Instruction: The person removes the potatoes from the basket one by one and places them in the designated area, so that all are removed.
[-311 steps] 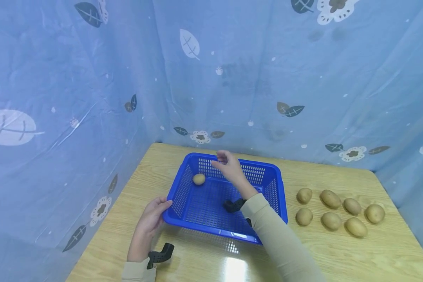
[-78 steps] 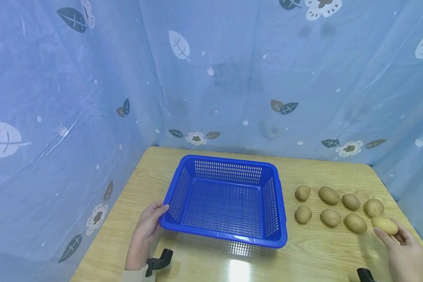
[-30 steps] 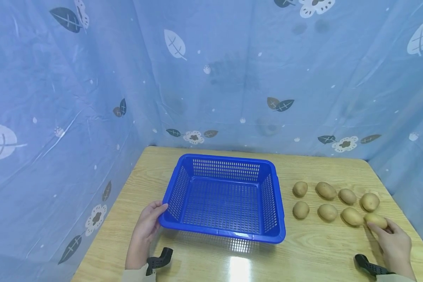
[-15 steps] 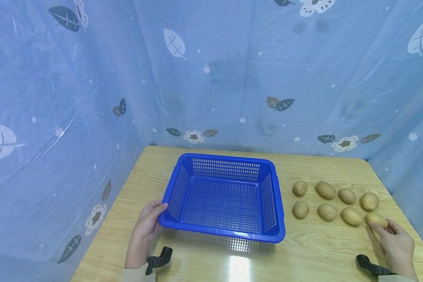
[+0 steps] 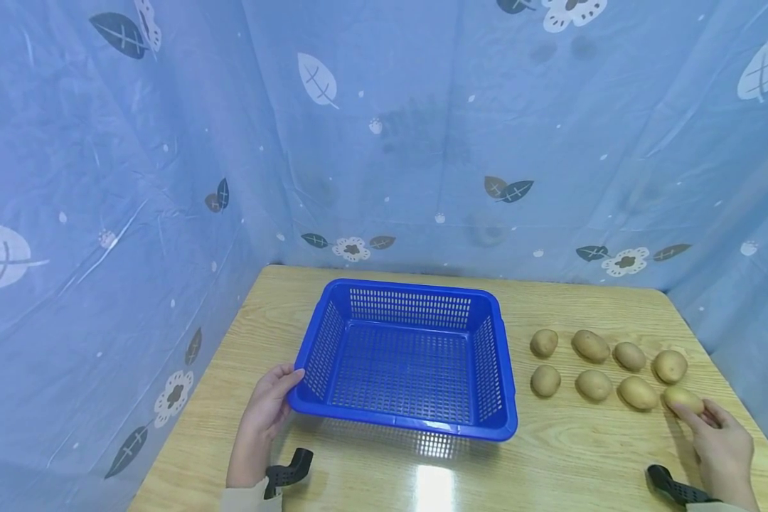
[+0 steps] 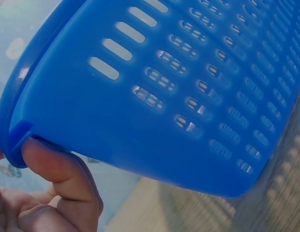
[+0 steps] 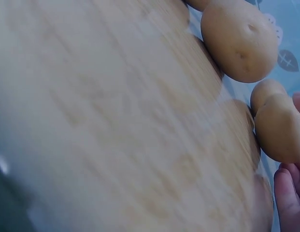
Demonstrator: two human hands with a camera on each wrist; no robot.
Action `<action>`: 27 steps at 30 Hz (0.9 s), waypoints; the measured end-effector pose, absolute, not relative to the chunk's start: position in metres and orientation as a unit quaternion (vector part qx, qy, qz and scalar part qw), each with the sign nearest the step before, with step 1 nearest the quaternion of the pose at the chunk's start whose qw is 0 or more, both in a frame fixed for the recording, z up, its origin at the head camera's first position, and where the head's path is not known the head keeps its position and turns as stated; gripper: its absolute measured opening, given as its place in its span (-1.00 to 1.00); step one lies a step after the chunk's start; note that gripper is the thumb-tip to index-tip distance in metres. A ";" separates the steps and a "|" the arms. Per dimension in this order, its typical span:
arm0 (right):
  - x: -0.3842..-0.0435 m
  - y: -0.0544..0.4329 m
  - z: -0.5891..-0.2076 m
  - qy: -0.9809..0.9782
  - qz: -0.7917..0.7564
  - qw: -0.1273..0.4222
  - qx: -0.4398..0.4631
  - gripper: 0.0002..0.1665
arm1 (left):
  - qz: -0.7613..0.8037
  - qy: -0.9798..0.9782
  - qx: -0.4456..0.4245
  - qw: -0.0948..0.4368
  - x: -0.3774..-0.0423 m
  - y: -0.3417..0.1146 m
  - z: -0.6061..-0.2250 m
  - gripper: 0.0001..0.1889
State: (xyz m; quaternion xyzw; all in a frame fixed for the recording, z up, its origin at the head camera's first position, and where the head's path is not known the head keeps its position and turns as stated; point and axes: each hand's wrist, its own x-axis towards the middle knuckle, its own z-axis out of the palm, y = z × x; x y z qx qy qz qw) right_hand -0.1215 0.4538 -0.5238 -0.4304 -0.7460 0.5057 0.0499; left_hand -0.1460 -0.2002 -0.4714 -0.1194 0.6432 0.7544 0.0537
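Note:
My left hand [image 5: 270, 400] grips the near left corner of a blue plastic basket [image 5: 403, 422]. In the left wrist view its thumb and curled fingers [image 6: 67, 186] pinch the rim beside the slotted side wall [image 6: 106, 130]. Far to the right, my right hand [image 5: 724, 446] holds a yellowish potato [image 5: 683, 400] between thumb and fingers, low at the right end of the front row. The right wrist view shows this potato [image 7: 278, 128] at the right edge, part of it and most of the hand cut off.
Two rows of potatoes lie right of the basket: several at the back, such as a long potato [image 5: 592, 345], and several in front, such as an oval potato [image 5: 638, 392]. The wooden table [image 5: 550, 455] meets a blue patterned curtain [image 5: 422, 178] behind and at both sides.
Earlier my right hand was over the basket, where a potato lay. Later it held a potato at the right and lowered it to the front row's end. Over the last second little moves.

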 end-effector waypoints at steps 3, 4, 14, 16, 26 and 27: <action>-0.119 0.454 -0.523 -0.752 0.494 0.047 -0.434 0.05 | 0.753 0.646 -0.116 0.054 -0.146 -0.199 -0.472 -0.77; -0.118 0.454 -0.523 -0.754 0.491 0.046 -0.434 0.05 | 0.752 0.646 -0.116 0.054 -0.147 -0.199 -0.472 -0.77; -0.108 0.448 -0.510 -0.764 0.477 0.086 -0.426 -0.05 | 0.748 0.652 -0.110 0.058 -0.151 -0.197 -0.473 -0.75; -0.105 0.442 -0.504 -0.763 0.483 0.095 -0.420 -0.09 | 0.747 0.652 -0.109 0.060 -0.153 -0.197 -0.474 -0.74; -0.083 0.382 -0.488 -0.663 0.682 0.149 -0.270 -0.30 | 0.707 0.697 -0.100 0.064 -0.152 -0.200 -0.476 -0.71; -0.082 0.374 -0.488 -0.652 0.701 0.156 -0.242 -0.32 | 0.699 0.705 -0.100 0.064 -0.152 -0.200 -0.475 -0.71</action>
